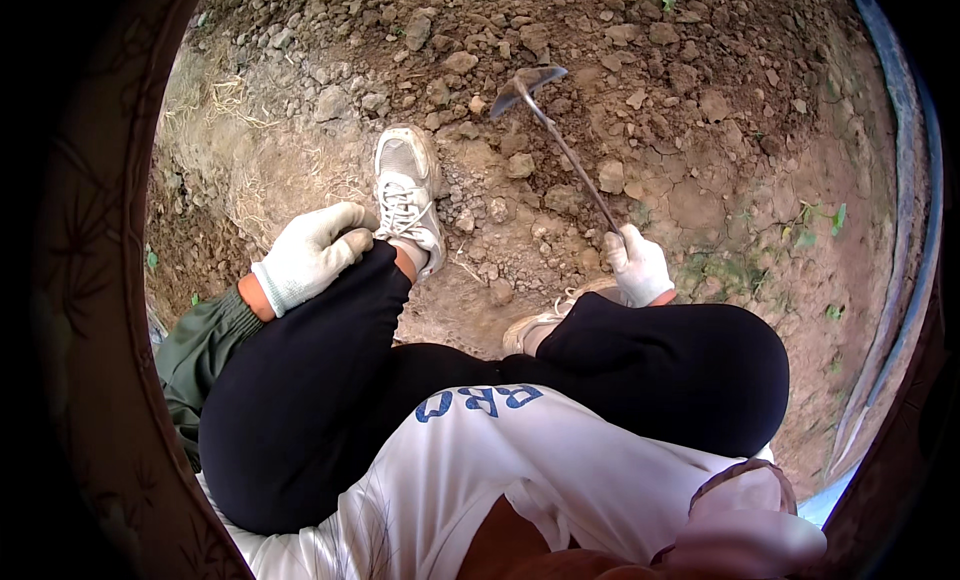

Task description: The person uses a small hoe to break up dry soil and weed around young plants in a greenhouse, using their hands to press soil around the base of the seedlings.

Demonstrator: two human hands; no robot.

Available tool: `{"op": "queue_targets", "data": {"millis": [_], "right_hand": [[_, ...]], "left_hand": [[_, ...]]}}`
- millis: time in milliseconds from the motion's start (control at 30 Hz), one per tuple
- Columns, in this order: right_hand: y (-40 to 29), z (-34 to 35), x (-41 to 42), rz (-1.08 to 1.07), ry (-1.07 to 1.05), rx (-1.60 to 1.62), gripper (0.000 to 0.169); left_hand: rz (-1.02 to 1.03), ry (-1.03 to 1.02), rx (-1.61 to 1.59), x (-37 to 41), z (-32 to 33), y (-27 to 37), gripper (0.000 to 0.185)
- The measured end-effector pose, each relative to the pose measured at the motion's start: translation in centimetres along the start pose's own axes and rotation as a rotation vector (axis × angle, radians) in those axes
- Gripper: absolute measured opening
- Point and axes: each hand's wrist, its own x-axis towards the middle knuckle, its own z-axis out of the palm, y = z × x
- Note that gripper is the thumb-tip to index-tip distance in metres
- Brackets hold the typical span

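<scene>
My right hand [642,268], in a pale work glove, is closed around the handle of a small hand hoe [571,158]. The hoe's metal blade [527,86] is up and to the left of that hand, over loose clods of brown soil [536,39]. My left hand [315,251], also gloved, rests on my bent knee in black trousers [300,370], with the thumb apart from the curled fingers and nothing visible in it. Just beyond its fingertips is my dirty white sneaker [406,197]. The other sneaker [551,317] is partly hidden behind my right leg and hand.
Blue-grey piping or edging [904,152] curves along the right side. Dry straw-like roots [236,103] lie on the ground at upper left. Small green weeds [814,223] grow in cracked soil at right. A dark patterned brim [97,280] borders the view.
</scene>
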Motion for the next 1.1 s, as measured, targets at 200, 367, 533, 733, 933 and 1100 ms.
{"op": "queue_targets", "data": {"millis": [200,367,533,733,933,1100], "right_hand": [[4.6,2.1,-3.6,0.201,-0.223,-0.203,0.031],[2.9,-0.9,-4.5,0.178,-0.202,-0.071,0.032],[-1.2,0.5,3.5,-0.093,-0.013,-0.123,0.033],[3.0,0.6,-0.8,0.145,-0.285,-0.251,0.027],[3.3,-3.1,-1.1,-0.088,-0.009,-0.031,0.022],[7.9,-5.6,-9.2,0.270,-0.204,-0.196,0.029]], "left_hand": [[-0.016,-0.008,-0.003,-0.1,-0.3,-0.5,0.022],[-0.120,-0.013,-0.097,-0.3,-0.1,-1.8,0.022],[0.040,-0.046,0.073,0.9,-0.5,0.0,0.022],[-0.071,-0.039,-0.051,-0.4,-0.4,-1.6,0.022],[-0.095,-0.043,-0.039,0.0,-0.5,-0.1,0.024],[-0.131,-0.013,-0.135,-0.7,-0.8,-2.3,0.026]]}}
